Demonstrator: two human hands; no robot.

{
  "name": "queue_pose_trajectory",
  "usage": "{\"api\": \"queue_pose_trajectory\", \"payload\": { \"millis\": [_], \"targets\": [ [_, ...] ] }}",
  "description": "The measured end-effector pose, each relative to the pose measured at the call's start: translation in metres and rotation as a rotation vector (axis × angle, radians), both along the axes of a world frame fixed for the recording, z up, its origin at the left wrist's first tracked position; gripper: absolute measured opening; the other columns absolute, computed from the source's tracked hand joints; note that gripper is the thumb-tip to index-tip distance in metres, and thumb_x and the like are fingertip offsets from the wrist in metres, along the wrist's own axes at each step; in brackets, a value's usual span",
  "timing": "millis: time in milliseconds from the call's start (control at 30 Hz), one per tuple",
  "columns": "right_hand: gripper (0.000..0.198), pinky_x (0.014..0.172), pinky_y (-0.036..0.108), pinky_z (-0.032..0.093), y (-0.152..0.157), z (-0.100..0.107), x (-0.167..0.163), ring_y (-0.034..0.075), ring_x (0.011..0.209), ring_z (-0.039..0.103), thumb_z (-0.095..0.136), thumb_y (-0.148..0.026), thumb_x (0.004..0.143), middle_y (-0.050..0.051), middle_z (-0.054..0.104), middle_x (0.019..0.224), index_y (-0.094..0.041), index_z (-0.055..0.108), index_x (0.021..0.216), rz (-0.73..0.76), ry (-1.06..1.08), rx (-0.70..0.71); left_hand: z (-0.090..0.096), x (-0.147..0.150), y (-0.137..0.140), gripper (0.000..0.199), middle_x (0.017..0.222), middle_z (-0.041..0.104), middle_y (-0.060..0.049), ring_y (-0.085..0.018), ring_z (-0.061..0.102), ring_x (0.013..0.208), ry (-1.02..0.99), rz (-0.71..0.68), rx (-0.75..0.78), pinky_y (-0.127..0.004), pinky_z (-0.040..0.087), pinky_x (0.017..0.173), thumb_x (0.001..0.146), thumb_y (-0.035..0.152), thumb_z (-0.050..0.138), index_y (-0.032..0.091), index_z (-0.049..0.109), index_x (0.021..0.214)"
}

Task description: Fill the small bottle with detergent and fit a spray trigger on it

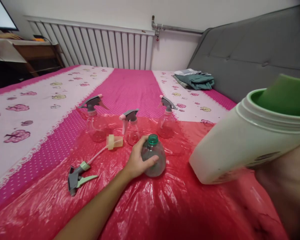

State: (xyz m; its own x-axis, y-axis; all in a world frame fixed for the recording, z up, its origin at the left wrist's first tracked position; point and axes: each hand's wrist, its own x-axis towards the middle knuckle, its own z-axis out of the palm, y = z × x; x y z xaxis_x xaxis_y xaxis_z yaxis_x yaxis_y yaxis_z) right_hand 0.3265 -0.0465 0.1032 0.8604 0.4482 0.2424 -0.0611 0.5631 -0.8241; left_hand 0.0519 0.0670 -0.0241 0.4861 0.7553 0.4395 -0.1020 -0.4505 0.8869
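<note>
My left hand (137,160) is wrapped round a small round clear bottle (156,161) with a green screw neck, upright and without a cap. At the right, my right hand (287,180), partly blurred, supports a large whitish jug (225,143) with a green inside at its mouth; the jug leans, its mouth up to the right. Left of the bottle lies a grey and green spray head (76,180), its tube reaching a yellowish translucent cup-like piece (116,141). Three clear spray bottles with grey and pink heads stand behind: a left one (97,128), a middle one (133,133) and a right one (166,126).
A thin red plastic sheet (140,206) covers the near part of a pink patterned bed (132,83). Folded cloths (196,80) lie by the grey headboard (247,50). A radiator (97,43) lines the wall; a desk (40,51) stands at far left.
</note>
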Motion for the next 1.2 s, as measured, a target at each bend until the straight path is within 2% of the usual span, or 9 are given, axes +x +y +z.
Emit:
{"api": "queue_pose_trajectory", "payload": {
  "millis": [100, 200, 300, 433, 500, 633, 800, 1000, 1200],
  "targets": [
    [0.06, 0.08, 0.036, 0.059, 0.009, -0.009, -0.024, 0.018, 0.077, 0.062, 0.018, -0.051, 0.106, 0.007, 0.061, 0.077, -0.021, 0.054, 0.069, 0.005, 0.04, -0.042, -0.002, -0.001, 0.004, 0.059, 0.12, 0.07, -0.01, -0.031, 0.069, 0.111, -0.027, 0.047, -0.006, -0.04, 0.054, 0.098, 0.086, 0.057, 0.075, 0.019, 0.059, 0.128],
    [0.058, 0.074, 0.029, 0.058, 0.02, -0.026, -0.034, 0.015, 0.07, 0.056, 0.024, -0.05, 0.106, 0.004, 0.059, 0.073, -0.019, 0.056, 0.069, -0.001, 0.066, -0.048, -0.003, -0.001, 0.005, 0.055, 0.118, 0.07, -0.009, -0.03, 0.068, 0.11, -0.022, 0.07, -0.002, -0.04, 0.053, 0.098, 0.086, 0.053, 0.077, 0.02, 0.059, 0.126],
    [0.056, 0.073, 0.019, 0.054, 0.031, -0.042, -0.029, 0.011, 0.073, 0.055, 0.025, -0.044, 0.108, 0.001, 0.058, 0.073, -0.018, 0.062, 0.074, -0.008, -0.037, -0.009, -0.003, -0.001, 0.004, 0.054, 0.122, 0.069, -0.009, -0.031, 0.067, 0.114, 0.005, 0.073, -0.007, -0.041, 0.051, 0.102, 0.085, 0.049, 0.078, 0.02, 0.059, 0.127],
    [0.054, 0.06, 0.017, 0.048, 0.042, -0.056, -0.015, 0.01, 0.063, 0.049, 0.025, -0.043, 0.107, -0.001, 0.058, 0.073, -0.018, 0.059, 0.074, 0.004, 0.032, -0.011, -0.001, 0.001, 0.002, 0.056, 0.129, 0.068, -0.011, -0.034, 0.065, 0.121, 0.068, 0.028, -0.032, -0.043, 0.048, 0.107, 0.083, 0.043, 0.082, 0.019, 0.06, 0.129],
    [0.054, 0.061, 0.017, 0.049, 0.043, -0.06, -0.01, 0.01, 0.063, 0.049, 0.025, -0.045, 0.107, -0.001, 0.058, 0.073, -0.018, 0.059, 0.075, 0.002, 0.046, -0.016, 0.001, 0.002, 0.002, 0.054, 0.127, 0.07, -0.011, -0.034, 0.066, 0.12, 0.102, -0.026, -0.048, -0.043, 0.048, 0.107, 0.081, 0.041, 0.085, 0.02, 0.062, 0.126],
    [0.05, 0.067, 0.019, 0.052, 0.038, -0.064, -0.009, 0.01, 0.069, 0.053, 0.033, -0.053, 0.103, -0.001, 0.061, 0.077, -0.018, 0.058, 0.077, -0.009, 0.041, 0.0, 0.004, 0.002, 0.006, 0.057, 0.123, 0.071, -0.01, -0.033, 0.068, 0.115, 0.131, -0.129, -0.087, -0.041, 0.051, 0.102, 0.084, 0.05, 0.085, 0.02, 0.062, 0.127],
    [0.04, 0.067, 0.019, 0.052, 0.032, -0.065, -0.01, 0.01, 0.067, 0.052, 0.044, -0.054, 0.095, -0.002, 0.059, 0.077, -0.02, 0.053, 0.077, -0.017, 0.045, 0.045, 0.004, 0.001, 0.012, 0.062, 0.122, 0.072, -0.01, -0.032, 0.067, 0.116, 0.106, -0.18, -0.111, -0.04, 0.051, 0.104, 0.093, 0.073, 0.066, 0.02, 0.063, 0.125],
    [0.039, 0.066, 0.023, 0.054, 0.032, -0.066, -0.01, 0.012, 0.068, 0.053, 0.043, -0.054, 0.094, -0.002, 0.06, 0.077, -0.02, 0.056, 0.079, -0.016, 0.052, 0.045, 0.001, 0.003, 0.009, 0.059, 0.118, 0.072, -0.009, -0.031, 0.066, 0.113, 0.065, -0.153, -0.121, -0.038, 0.05, 0.102, 0.092, 0.07, 0.071, 0.02, 0.065, 0.124],
    [0.041, 0.064, 0.023, 0.053, 0.032, -0.064, -0.011, 0.013, 0.07, 0.055, 0.041, -0.053, 0.096, -0.001, 0.06, 0.078, -0.02, 0.056, 0.077, -0.04, 0.062, 0.035, -0.003, 0.004, 0.006, 0.055, 0.118, 0.071, -0.008, -0.029, 0.065, 0.115, 0.001, -0.076, -0.138, -0.036, 0.048, 0.104, 0.095, 0.068, 0.066, 0.02, 0.064, 0.122]
  ]
}}
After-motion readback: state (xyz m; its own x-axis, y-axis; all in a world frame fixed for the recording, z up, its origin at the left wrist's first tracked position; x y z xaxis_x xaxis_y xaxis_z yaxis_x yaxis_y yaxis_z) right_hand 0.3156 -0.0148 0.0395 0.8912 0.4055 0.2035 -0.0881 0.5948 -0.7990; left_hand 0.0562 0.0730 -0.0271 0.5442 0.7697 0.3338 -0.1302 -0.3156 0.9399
